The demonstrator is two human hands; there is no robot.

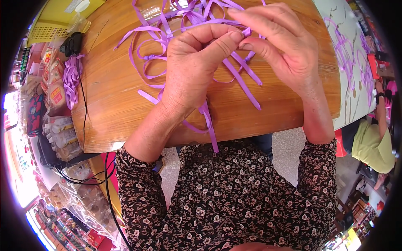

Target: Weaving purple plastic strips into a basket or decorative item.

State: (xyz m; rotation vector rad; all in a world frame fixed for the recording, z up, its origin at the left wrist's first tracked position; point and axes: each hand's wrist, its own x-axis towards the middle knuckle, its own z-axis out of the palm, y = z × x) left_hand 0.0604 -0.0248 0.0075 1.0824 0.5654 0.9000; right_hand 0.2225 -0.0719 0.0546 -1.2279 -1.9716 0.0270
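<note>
A purple ribbon (243, 85) is pinched between the thumb and curled fingers of my left hand (194, 58), above the wooden table. A small folded or knotted bit of it sticks out at the fingertips, and two loose ends hang below. My right hand (289, 48) is close by on the right, its fingers stretched out and its thumb apart from them, near that knot. Whether the right thumb touches the ribbon I cannot tell. Behind both hands lies a loose tangle of purple ribbons (146, 53), some with small knots. One strand drops over the table's near edge below my left wrist.
The wooden table (113, 104) has a yellow basket (46, 21) and a clear cup (78, 23) at its far left. A purple ribbon bundle (73, 79) hangs by packaged goods at left. More ribbons lie on a white table (349, 62) at right, where another person (372, 142) sits.
</note>
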